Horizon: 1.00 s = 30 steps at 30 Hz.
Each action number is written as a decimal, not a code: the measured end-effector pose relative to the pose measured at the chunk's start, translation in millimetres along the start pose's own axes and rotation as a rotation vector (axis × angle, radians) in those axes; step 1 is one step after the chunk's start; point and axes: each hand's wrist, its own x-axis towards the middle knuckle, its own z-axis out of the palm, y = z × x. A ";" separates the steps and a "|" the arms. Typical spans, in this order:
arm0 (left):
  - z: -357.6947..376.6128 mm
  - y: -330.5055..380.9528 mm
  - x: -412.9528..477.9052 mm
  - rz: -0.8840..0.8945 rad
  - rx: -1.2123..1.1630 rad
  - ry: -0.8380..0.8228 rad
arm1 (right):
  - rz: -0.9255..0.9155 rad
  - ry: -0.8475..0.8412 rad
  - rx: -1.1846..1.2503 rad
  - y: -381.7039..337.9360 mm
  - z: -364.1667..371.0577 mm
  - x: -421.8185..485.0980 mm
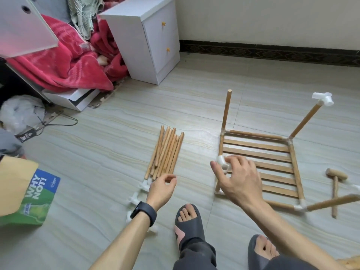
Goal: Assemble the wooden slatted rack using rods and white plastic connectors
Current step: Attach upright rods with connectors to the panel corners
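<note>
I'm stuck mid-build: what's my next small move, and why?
Probably lift one rod from the rod pile with your left hand, which hovers empty at its near ends; your right hand grips the white connector atop the near-left upright, whose socket looks empty.

- A white bedside cabinet (148,39) with two yellow-knobbed drawers is standing on the tiled floor (116,117).
- A red blanket (64,63) is spilling down just left of it.
- A green-and-blue carton (37,193) reading "WHY NOT!" is lying far left.
- A wooden mallet (336,174) is lying at the right.
- Dark slippers (194,230) are covering both feet.
</note>
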 end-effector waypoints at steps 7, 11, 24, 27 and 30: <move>-8.7 -97.8 -1.6 -0.247 0.749 -0.159 | -0.112 0.076 -0.220 -0.4 14.2 5.8; 5.8 -111.8 4.1 -0.310 0.806 -0.173 | -0.048 0.070 -0.239 1.1 15.9 1.6; 25.4 -117.1 17.7 -0.248 0.934 -0.156 | -0.052 0.074 -0.110 8.4 16.8 4.9; 20.9 -89.9 26.9 -0.199 0.751 -0.112 | -0.043 0.080 -0.050 11.0 15.2 5.9; 16.1 -38.0 43.1 -0.032 0.525 -0.083 | -0.035 0.062 0.003 24.7 6.1 -2.2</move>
